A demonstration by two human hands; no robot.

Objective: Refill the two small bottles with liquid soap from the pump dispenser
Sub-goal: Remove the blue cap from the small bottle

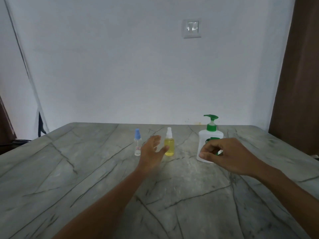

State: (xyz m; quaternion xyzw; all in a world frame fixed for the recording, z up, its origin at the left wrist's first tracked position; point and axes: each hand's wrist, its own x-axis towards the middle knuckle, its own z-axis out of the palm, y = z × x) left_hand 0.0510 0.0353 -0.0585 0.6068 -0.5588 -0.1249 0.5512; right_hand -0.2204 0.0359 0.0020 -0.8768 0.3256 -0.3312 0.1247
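Observation:
Three bottles stand in a row on the grey marble table. A small clear bottle with a blue cap is on the left. A small spray bottle of yellow liquid with a white top is in the middle. At the right stands a white pump dispenser with a green pump. My left hand hovers between the two small bottles, fingers spread, holding nothing. My right hand is in front of the dispenser's lower body, fingers curled, and hides part of its label. Whether it touches the dispenser is unclear.
A white wall rises right behind the table, with a light switch plate on it. A brown curtain hangs at the right. The table's far edge runs just behind the bottles.

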